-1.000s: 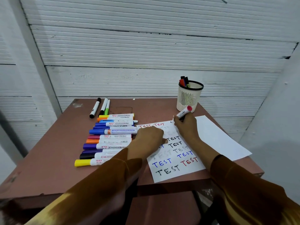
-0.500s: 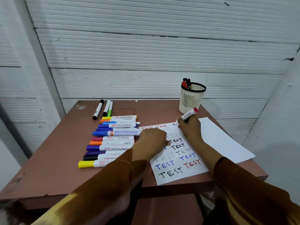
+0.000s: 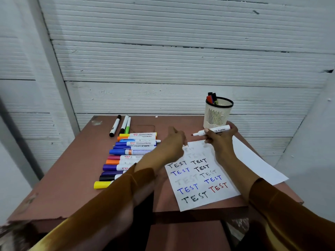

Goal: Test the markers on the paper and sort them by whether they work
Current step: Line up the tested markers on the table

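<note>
A white paper (image 3: 223, 196) covered with "TEST" in black, blue, red and faint ink lies on the brown table (image 3: 72, 169). Above its far edge my right hand (image 3: 220, 140) grips an uncapped white marker (image 3: 215, 130), held level with its tip pointing left. My left hand (image 3: 175, 143) hovers just left of that tip, blurred, with fingers curled; what it holds is hidden. A row of several capped coloured markers (image 3: 134, 147) lies left of the paper, partly under my left arm.
A white mesh cup (image 3: 217, 115) holding a few markers stands at the back right. Three thin markers (image 3: 123, 125) lie at the back left. A blank sheet (image 3: 253, 163) sticks out under the written one on the right. A corrugated wall stands behind.
My right hand lifted the marker off the paper and turned it level. My left hand left the paper and rose toward the marker's tip.
</note>
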`<control>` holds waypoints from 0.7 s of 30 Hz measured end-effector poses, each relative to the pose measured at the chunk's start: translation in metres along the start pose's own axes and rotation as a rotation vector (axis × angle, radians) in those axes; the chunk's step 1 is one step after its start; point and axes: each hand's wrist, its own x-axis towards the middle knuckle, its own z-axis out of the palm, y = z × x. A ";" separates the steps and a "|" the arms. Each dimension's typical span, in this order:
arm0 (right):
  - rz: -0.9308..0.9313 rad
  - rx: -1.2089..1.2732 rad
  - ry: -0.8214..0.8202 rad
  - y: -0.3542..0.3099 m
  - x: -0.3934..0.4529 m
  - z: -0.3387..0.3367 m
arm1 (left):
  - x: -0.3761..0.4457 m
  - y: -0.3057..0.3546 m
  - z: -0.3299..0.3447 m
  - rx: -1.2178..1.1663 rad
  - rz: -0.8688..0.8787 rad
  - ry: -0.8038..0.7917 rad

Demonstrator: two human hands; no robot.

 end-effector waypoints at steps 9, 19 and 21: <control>0.050 0.190 -0.210 -0.015 -0.023 0.027 | -0.005 -0.028 -0.006 -0.575 -0.078 0.222; 0.045 0.229 -0.314 -0.018 -0.037 0.045 | -0.007 -0.041 -0.017 -0.801 -0.033 0.286; 0.016 0.144 -0.315 -0.018 -0.037 0.047 | -0.011 -0.044 -0.023 -0.921 -0.054 0.356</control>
